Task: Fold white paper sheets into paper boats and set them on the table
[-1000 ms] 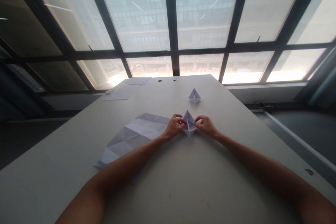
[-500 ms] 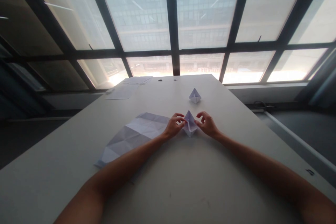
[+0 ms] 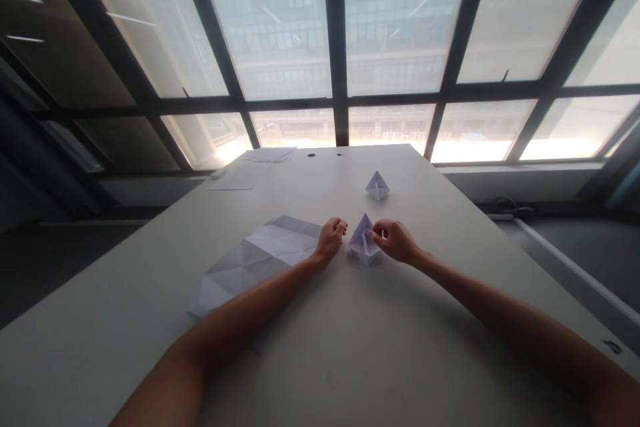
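Note:
A folded white paper boat (image 3: 365, 255) stands on the table in front of me, its pointed peak upright. My right hand (image 3: 395, 240) reaches it from the right, thumb and forefinger pinched on its inner right side. Just left of the boat, and apart from it, my left hand (image 3: 330, 240) is loosely closed with no object visible in it. Under and beside my left forearm lies a large creased sheet of paper (image 3: 270, 243). Farther back sits a second paper boat (image 3: 377, 187), which neither hand touches.
Flat sheets of paper (image 3: 233, 178) lie at the table's far left. A small dark item (image 3: 612, 347) rests near the right edge of the white table (image 3: 320, 360). Beyond the far end rises a wall of windows (image 3: 285, 33) with dark frames.
My left hand has let go of the boat and drawn slightly left, its fingers curling in. My right hand has closed its fingers on the boat's right side. The view has shifted slightly.

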The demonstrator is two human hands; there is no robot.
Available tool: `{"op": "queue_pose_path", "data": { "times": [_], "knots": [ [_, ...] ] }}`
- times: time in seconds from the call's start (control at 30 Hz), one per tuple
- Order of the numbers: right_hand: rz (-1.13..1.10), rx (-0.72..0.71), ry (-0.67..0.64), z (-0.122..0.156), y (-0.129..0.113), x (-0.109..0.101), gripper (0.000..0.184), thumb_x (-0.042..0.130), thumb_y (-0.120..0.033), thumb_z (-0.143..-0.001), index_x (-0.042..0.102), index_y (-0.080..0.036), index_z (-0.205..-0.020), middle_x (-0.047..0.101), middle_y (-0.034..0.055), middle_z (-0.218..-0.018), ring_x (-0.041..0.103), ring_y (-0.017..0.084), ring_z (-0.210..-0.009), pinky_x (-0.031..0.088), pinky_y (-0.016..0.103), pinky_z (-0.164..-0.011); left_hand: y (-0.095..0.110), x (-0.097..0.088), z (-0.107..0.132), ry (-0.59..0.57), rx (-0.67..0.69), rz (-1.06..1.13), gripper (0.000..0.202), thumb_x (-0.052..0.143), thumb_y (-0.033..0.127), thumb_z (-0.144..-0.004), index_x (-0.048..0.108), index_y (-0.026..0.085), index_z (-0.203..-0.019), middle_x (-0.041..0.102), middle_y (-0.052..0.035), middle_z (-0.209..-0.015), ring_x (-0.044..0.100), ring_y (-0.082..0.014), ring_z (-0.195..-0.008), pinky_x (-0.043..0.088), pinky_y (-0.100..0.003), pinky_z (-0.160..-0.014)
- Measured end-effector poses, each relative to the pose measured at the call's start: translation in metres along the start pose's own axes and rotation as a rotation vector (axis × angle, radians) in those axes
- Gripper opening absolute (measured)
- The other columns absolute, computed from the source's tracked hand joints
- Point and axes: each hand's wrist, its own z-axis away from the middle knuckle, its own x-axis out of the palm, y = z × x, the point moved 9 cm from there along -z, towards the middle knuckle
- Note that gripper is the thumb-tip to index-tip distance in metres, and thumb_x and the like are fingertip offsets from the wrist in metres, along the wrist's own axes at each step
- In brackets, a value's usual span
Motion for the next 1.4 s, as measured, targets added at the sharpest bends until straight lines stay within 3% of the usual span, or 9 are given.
{"op": "queue_pose_path", "data": {
  "times": [0.23, 0.37, 0.5, 0.63, 0.77, 0.93, 1.03, 1.23, 1.4],
  "knots": [
    [0.154, 0.052, -0.226, -0.023, -0.012, 0.019, 0.032, 0.061, -0.040, -0.084, 0.065, -0.020, -0.059, 0.064, 0.0016, -0.057, 0.050, 0.013, -0.052, 0.029, 0.026, -0.052, 0.005, 0.000, 0.001, -0.014, 0.040, -0.042, 0.027, 0.046, 0.036, -0.086, 0.056, 0.017, -0.068, 0.054, 0.0005, -0.072, 0.048, -0.0109, -0.055, 0.040, -0.023, -0.049],
    [0.207, 0.087, -0.299, -0.034, -0.011, 0.029, 0.025, 0.062, -0.033, -0.079, 0.066, -0.021, -0.057, 0.063, 0.0016, -0.056, 0.051, 0.014, -0.052, 0.028, 0.027, -0.051, 0.005, -0.001, 0.001, -0.010, 0.045, -0.046, 0.026, 0.046, 0.034, -0.086, 0.056, 0.017, -0.068, 0.054, -0.0002, -0.074, 0.050, -0.0115, -0.057, 0.040, -0.023, -0.051],
    [0.271, 0.092, -0.295, -0.036, -0.012, 0.024, 0.019, 0.061, -0.025, -0.074, 0.065, -0.021, -0.055, 0.061, 0.0022, -0.055, 0.050, 0.014, -0.051, 0.028, 0.028, -0.051, 0.005, -0.001, 0.001, -0.007, 0.038, -0.064, 0.028, 0.046, 0.034, -0.086, 0.054, 0.017, -0.065, 0.057, -0.0012, -0.076, 0.050, -0.0116, -0.059, 0.042, -0.024, -0.054],
    [0.305, 0.120, -0.285, -0.039, -0.003, 0.004, 0.020, 0.062, -0.024, -0.073, 0.063, -0.020, -0.054, 0.059, 0.0023, -0.053, 0.050, 0.014, -0.050, 0.028, 0.028, -0.050, 0.005, -0.001, 0.001, -0.004, 0.047, -0.091, 0.029, 0.045, 0.034, -0.087, 0.055, 0.018, -0.066, 0.058, -0.0021, -0.077, 0.054, -0.0133, -0.066, 0.045, -0.024, -0.059],
    [0.317, 0.165, -0.266, -0.055, 0.025, -0.033, 0.019, 0.065, -0.024, -0.074, 0.065, -0.019, -0.055, 0.061, 0.0030, -0.054, 0.053, 0.015, -0.052, 0.032, 0.027, -0.051, 0.002, 0.000, 0.000, -0.004, 0.042, -0.086, 0.028, 0.046, 0.034, -0.087, 0.057, 0.018, -0.067, 0.058, -0.0022, -0.074, 0.055, -0.0144, -0.067, 0.045, -0.024, -0.059],
    [0.478, 0.313, -0.191, -0.095, 0.089, -0.085, 0.011, 0.069, -0.026, -0.077, 0.074, -0.016, -0.074, 0.069, 0.0088, -0.068, 0.062, 0.018, -0.061, 0.042, 0.028, -0.057, 0.001, 0.001, 0.000, -0.005, 0.039, -0.095, 0.029, 0.045, 0.035, -0.087, 0.056, 0.018, -0.065, 0.059, -0.0030, -0.077, 0.055, -0.0144, -0.068, 0.046, -0.024, -0.059],
    [0.626, 0.346, -0.156, -0.123, 0.123, -0.103, 0.017, 0.068, -0.029, -0.081, 0.075, -0.015, -0.087, 0.072, 0.0136, -0.084, 0.067, 0.023, -0.075, 0.048, 0.031, -0.067, 0.002, 0.001, 0.000, -0.003, 0.037, -0.078, 0.029, 0.046, 0.035, -0.086, 0.055, 0.018, -0.065, 0.059, -0.0030, -0.078, 0.055, -0.0141, -0.068, 0.046, -0.024, -0.059],
    [0.716, 0.413, -0.214, -0.163, 0.178, -0.100, 0.028, 0.067, -0.028, -0.083, 0.073, -0.011, -0.104, 0.072, 0.0189, -0.102, 0.068, 0.027, -0.092, 0.050, 0.033, -0.075, -0.001, 0.000, 0.003, -0.018, 0.004, -0.039, 0.031, 0.046, 0.037, -0.087, 0.054, 0.018, -0.064, 0.060, -0.0039, -0.083, 0.053, -0.0121, -0.061, 0.041, -0.022, -0.049],
    [0.709, 0.416, -0.238, -0.178, 0.198, -0.085, 0.028, 0.067, -0.029, -0.082, 0.073, -0.012, -0.105, 0.072, 0.0184, -0.105, 0.068, 0.028, -0.093, 0.051, 0.034, -0.076, 0.001, 0.000, 0.005, -0.031, 0.005, -0.065, 0.033, 0.045, 0.038, -0.088, 0.053, 0.018, -0.063, 0.062, -0.0048, -0.084, 0.053, -0.0123, -0.063, 0.042, -0.022, -0.051]
  ]
}}
